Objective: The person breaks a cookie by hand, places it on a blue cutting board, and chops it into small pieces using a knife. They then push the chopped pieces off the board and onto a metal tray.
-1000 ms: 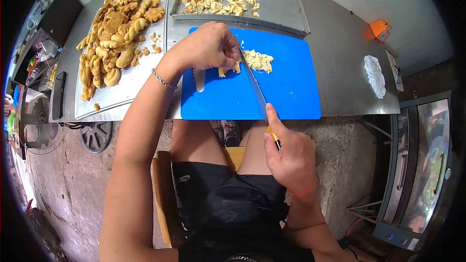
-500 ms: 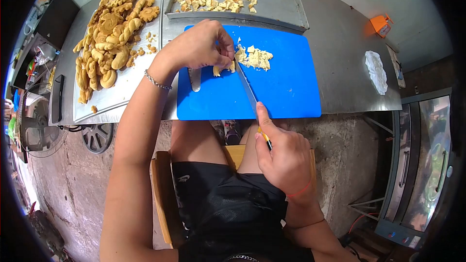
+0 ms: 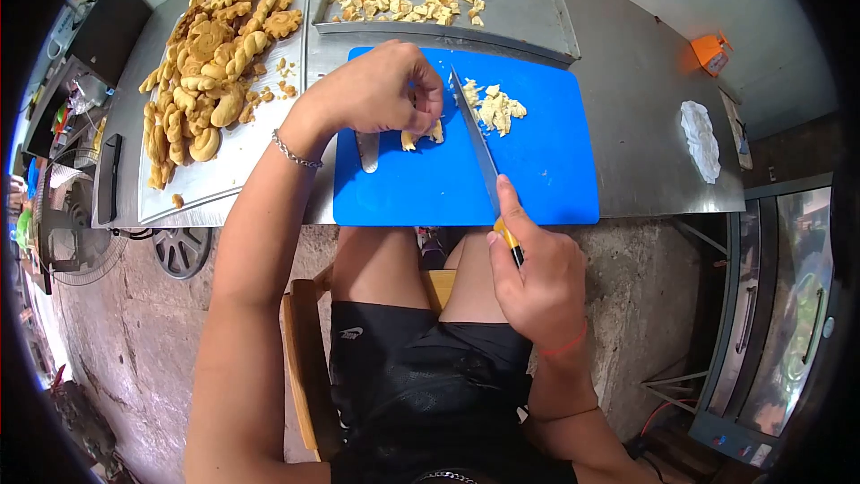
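The right hand (image 3: 537, 282), low and right of centre in the frame, is wrapped tight around the yellow handle of a long knife (image 3: 479, 139), with the forefinger laid straight along the spine of the blade. The blade runs up and to the left across the blue cutting board (image 3: 546, 179), its tip near the board's upper edge. The left hand (image 3: 376, 90) comes in from the lower left on a bent arm that wears a thin bracelet (image 3: 291, 151) at the wrist; its fingers are curled down and pinched on a pale piece of pastry (image 3: 423, 136) that lies on the board just left of the blade. Just right of the blade lies a small heap of cut pieces (image 3: 497, 108), near the board's upper middle. Above the board, at the top centre, a metal tray (image 3: 528, 9) holds more chopped pieces. At the upper left, a second tray (image 3: 242, 152) carries a pile of whole golden, twisted and flower-shaped pastries (image 3: 210, 58). All of it rests on a steel table (image 3: 636, 99).
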Tool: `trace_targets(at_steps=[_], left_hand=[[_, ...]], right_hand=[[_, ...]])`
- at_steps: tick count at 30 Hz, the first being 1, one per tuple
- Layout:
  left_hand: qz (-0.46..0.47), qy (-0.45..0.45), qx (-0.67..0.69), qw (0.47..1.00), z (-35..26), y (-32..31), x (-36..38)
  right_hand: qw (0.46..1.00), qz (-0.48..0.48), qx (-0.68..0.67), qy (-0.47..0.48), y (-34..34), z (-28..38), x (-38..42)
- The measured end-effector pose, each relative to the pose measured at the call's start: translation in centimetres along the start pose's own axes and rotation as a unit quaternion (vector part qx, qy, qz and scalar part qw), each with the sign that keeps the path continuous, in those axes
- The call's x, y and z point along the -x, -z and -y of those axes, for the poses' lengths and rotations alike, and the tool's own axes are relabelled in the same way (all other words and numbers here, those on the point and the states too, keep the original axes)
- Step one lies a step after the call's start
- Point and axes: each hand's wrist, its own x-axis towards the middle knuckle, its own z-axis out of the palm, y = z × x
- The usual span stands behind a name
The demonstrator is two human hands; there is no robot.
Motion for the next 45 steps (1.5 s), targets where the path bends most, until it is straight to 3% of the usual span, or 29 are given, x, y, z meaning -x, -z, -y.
trace_targets(at_steps=[2,5,11,14,17,20,29,33,36,40,45], left_hand=[[0.006,0.012,0.019,1.0,-0.2,0.2,0.0],[-0.027,0.012,0.018,0.999,0.0,0.2,0.1],[-0.033,0.009,0.024,0.999,0.1,0.4,0.1],[-0.036,0.002,0.025,0.999,0.3,0.4,0.0],[-0.057,-0.026,-0.021,0.998,0.4,0.2,-0.1],[-0.048,-0.035,0.02,0.998,1.1,0.1,-0.3],[-0.035,-0.005,0.001,0.999,0.3,0.4,-0.2],[-0.053,-0.001,0.0,0.999,-0.2,0.3,-0.2],[-0.082,-0.02,-0.019,0.996,-0.3,0.2,-0.3],[-0.117,-0.036,-0.038,0.992,0.0,-0.3,-0.5],[-0.123,-0.044,-0.047,0.99,0.4,-1.8,-1.2]], right_hand=[[1.0,0.012,0.02,0.014,0.5,1.1,0.2],[0.992,0.101,-0.018,-0.07,0.4,1.7,-1.2],[0.989,0.083,0.015,-0.121,0.5,0.9,-2.2],[0.996,0.015,-0.032,-0.081,0.6,0.4,-1.4],[0.996,0.039,-0.044,-0.071,0.6,1.2,-1.4],[0.989,0.096,-0.052,-0.099,0.1,1.8,-2.2],[0.992,0.025,-0.066,-0.102,1.2,-0.7,-1.5],[0.961,-0.006,-0.259,-0.093,1.4,-1.6,-0.2],[0.948,-0.013,-0.297,-0.115,1.9,-1.7,0.2],[0.958,-0.013,-0.265,-0.105,2.3,-1.4,0.8],[0.977,-0.047,-0.207,-0.009,0.5,-1.3,0.6]])
